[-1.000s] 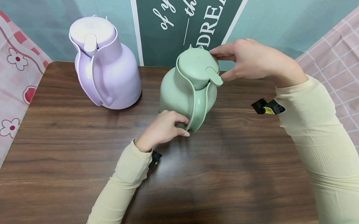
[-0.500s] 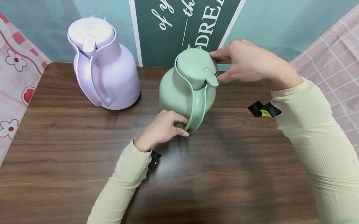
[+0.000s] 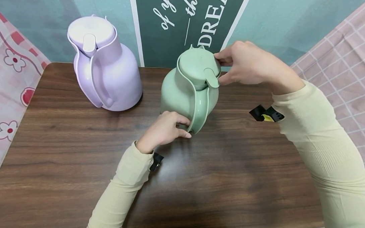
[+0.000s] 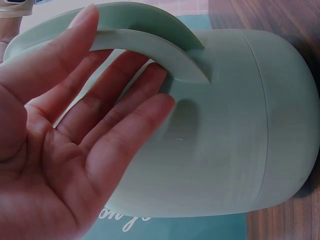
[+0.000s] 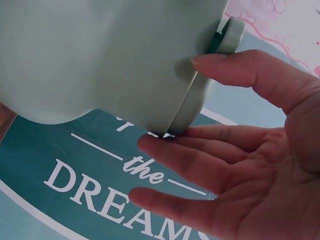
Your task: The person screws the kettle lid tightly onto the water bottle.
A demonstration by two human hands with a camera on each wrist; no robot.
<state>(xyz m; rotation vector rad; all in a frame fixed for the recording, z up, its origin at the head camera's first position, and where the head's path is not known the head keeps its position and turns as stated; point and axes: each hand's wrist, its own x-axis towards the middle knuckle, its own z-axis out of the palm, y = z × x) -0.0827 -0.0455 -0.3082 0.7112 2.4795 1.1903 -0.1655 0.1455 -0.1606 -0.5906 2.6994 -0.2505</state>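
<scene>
A pale green thermos jug (image 3: 177, 94) stands upright on the wooden table, its lid (image 3: 196, 65) seated in the neck. My left hand (image 3: 166, 128) holds the jug's handle (image 3: 202, 103) low down. In the left wrist view, its fingers (image 4: 117, 130) reach past the handle on one side and the thumb lies on the other. My right hand (image 3: 250, 63) pinches the lid's rim from the right. The lid's lever (image 3: 211, 77) points slightly right of the handle. In the right wrist view, the thumb touches the lid's edge (image 5: 192, 97) near the lever, with fingers at the opposite side.
A lilac thermos jug (image 3: 117, 76) of the same shape stands at the back left of the table (image 3: 66, 158). Behind the jugs hangs a teal cloth (image 3: 275, 20) with white lettering. Pink patterned cloths (image 3: 349, 54) flank both sides.
The green jug's lid has turned a little, its lever swinging left toward the handle. My right hand has moved slightly left with it; my left hand keeps its place. The view has shifted slightly.
</scene>
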